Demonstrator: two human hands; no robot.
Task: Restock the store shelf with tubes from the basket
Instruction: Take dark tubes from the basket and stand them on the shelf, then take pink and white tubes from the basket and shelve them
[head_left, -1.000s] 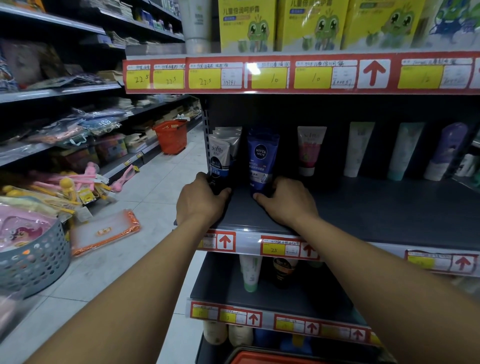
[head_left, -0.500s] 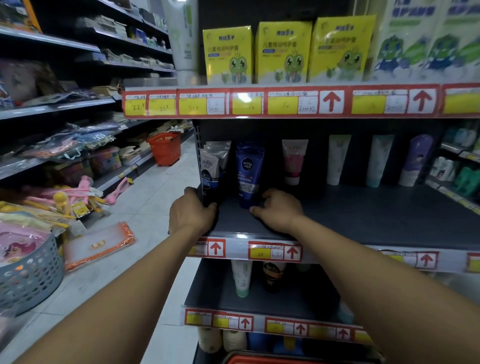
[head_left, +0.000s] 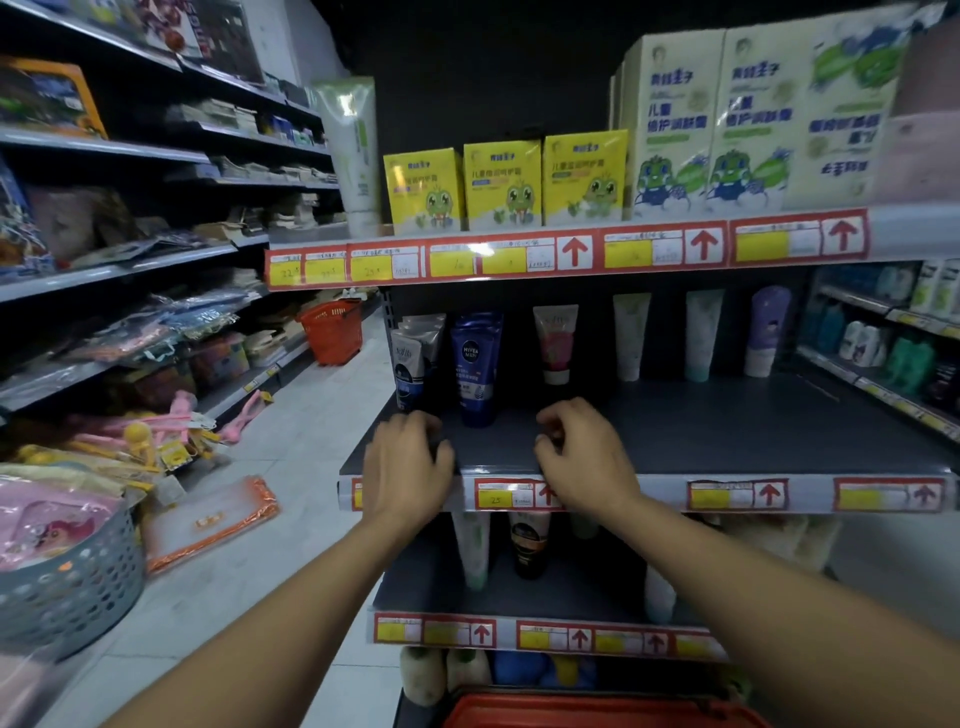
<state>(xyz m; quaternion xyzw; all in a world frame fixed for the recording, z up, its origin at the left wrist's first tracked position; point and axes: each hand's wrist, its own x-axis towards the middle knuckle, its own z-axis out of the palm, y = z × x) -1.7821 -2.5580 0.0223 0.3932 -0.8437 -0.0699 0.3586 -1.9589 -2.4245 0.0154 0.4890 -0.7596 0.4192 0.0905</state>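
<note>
Our red basket (head_left: 597, 712) sits low by us. Our left hand (head_left: 405, 470) and right hand (head_left: 584, 457) hang over the shelf (head_left: 727, 431) edge, fingers loosely curled, holding nothing. Behind them stand the blue tube (head_left: 475, 366) and gray tubes (head_left: 413, 364). We think we reach down for more next.

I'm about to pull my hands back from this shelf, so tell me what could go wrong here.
1. The dark blue Nivea Men tube and the grey-and-blue tube stand upright on their caps just beyond your left hand and right hand; a careless pull-back could tip them.
2. The red plastic basket sits low at the frame's bottom edge, close below you; you might bump it when stepping.
</note>
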